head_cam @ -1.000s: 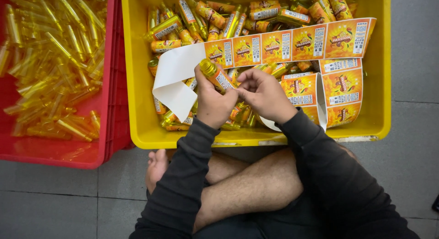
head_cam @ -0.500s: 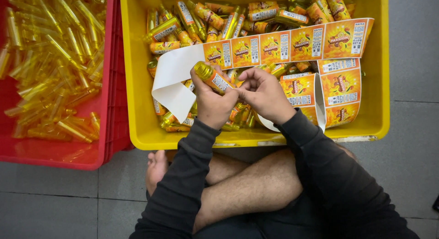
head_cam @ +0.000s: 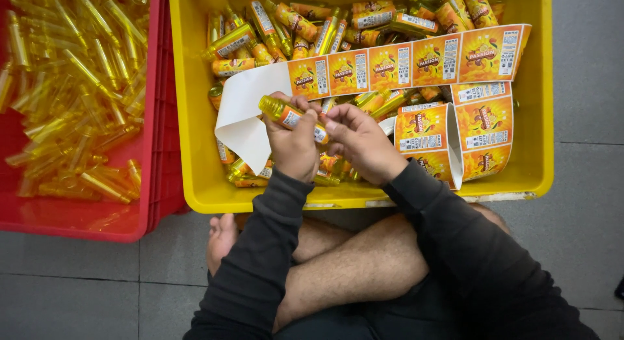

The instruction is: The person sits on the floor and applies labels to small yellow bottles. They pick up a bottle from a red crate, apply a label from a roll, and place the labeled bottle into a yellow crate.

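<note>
Small yellow bottle (head_cam: 289, 114) lies tilted across left hand (head_cam: 296, 145) — right hand (head_cam: 361, 142) pinching (label end).

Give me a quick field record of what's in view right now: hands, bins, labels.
left hand: holds a small yellow bottle, tilted, over the yellow bin
right hand: fingertips at the bottle's label end
yellow bin: holds many labelled bottles
label strip: orange stickers on white backing, lying across the bin, its bare end curling at the left
red bin: to the left, holds clear yellow unlabelled bottles
person: sits cross-legged on grey floor, dark sleeves
</note>
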